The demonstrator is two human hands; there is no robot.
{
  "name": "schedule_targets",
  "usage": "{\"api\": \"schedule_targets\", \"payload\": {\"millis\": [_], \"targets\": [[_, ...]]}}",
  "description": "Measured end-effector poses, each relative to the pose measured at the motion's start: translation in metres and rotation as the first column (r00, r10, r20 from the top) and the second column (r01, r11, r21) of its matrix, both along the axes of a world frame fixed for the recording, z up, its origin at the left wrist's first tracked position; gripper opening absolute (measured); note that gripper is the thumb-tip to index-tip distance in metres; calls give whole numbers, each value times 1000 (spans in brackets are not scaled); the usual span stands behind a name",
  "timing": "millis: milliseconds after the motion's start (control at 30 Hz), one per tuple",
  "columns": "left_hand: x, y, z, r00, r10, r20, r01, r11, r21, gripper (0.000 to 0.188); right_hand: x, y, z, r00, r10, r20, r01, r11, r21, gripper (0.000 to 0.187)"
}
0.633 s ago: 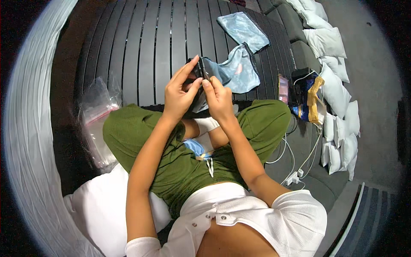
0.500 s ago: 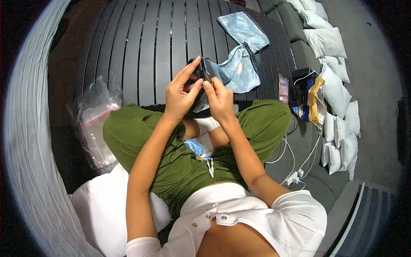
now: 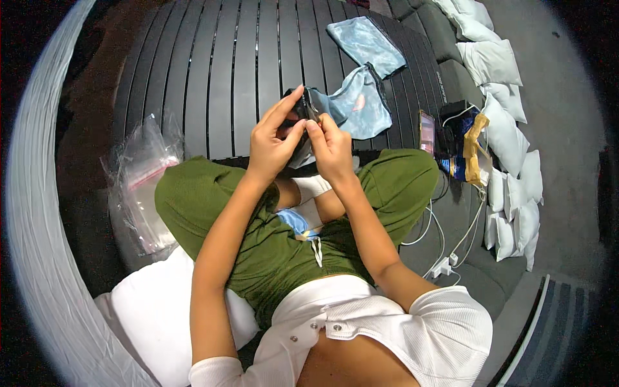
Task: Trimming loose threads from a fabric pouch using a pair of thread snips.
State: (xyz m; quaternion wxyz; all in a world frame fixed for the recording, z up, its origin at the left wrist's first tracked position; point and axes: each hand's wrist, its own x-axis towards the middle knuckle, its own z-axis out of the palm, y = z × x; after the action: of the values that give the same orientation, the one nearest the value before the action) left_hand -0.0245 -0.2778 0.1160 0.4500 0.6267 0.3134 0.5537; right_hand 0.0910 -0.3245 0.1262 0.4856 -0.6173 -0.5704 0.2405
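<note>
A light blue, mottled cloth (image 3: 362,106) with black edging lies on the slatted table and runs up to my hands. Its black edge (image 3: 309,108) is raised between them. My left hand (image 3: 272,143) is at the left of this edge, its thumb and fingertips closing on the black material. From the right, my right hand (image 3: 331,145) pinches the same edge, thumb tip close to the left thumb. Dark and greyish folds hang below the hands, partly hidden by them. A second light blue cloth (image 3: 367,46) lies flat farther back, touching the first.
The black slatted table (image 3: 219,77) stands before my crossed legs. Clear plastic bags (image 3: 149,193) lie at the left. To the right are a phone (image 3: 427,133), a blue and gold packet (image 3: 474,155) and white cables (image 3: 442,266). Several white pillows (image 3: 506,132) line the far right.
</note>
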Motion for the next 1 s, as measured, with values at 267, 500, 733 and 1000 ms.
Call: {"api": "schedule_targets", "payload": {"millis": [267, 500, 733, 1000], "targets": [[-2, 0, 1, 1000, -13, -10, 12, 1000, -17, 50, -2, 1, 4, 1000, -13, 19, 14, 1000, -26, 28], [0, -1, -1, 1000, -25, 17, 25, 1000, 11, 51, -3, 2, 7, 999, -28, 18, 28, 1000, 5, 30], [-1, 0, -1, 1000, -10, 14, 10, 1000, 26, 50, -2, 4, 9, 999, -15, 51, 15, 1000, 0, 29], [-1, 0, 0, 1000, -20, 18, 19, 1000, 21, 49, -1, 5, 9, 999, -23, 47, 22, 999, 24, 29]]}}
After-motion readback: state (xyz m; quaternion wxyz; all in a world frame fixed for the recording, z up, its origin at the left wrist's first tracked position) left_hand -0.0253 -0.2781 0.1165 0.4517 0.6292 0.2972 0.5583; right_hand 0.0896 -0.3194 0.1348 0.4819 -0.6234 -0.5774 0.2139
